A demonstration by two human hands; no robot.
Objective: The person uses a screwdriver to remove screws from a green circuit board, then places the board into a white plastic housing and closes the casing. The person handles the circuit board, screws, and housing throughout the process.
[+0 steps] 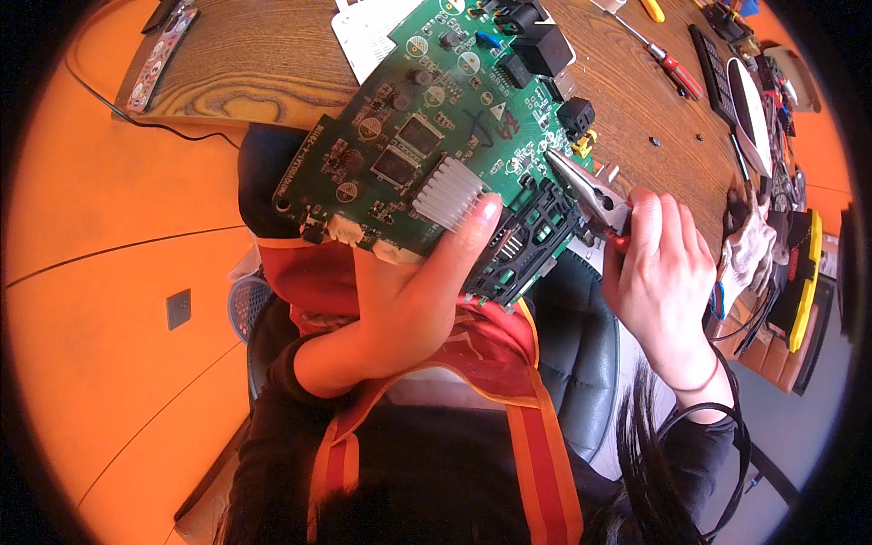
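Observation:
A green circuit board (372, 150) is tilted up in front of me, its far end over the wooden table. My left hand (409, 291) grips its near edge, the thumb lying beside a silver finned heat sink (449, 193) and the other fingers hidden underneath. A black plastic card-slot frame (525, 241) sits at the board's near right corner. In my right hand (668, 254) are red-handled pliers (595, 195), fingers wrapped round the handles. The plier tips reach the board's right edge, near a yellow connector (584, 143); whether they pinch a part I cannot tell.
On the wooden table (245, 64) lie a red-handled screwdriver (674, 71), a black keyboard (711, 73) and small black bits (655, 142). Light work gloves (747, 241) and assorted tools crowd the right edge. A black chair (581, 336) stands below the board.

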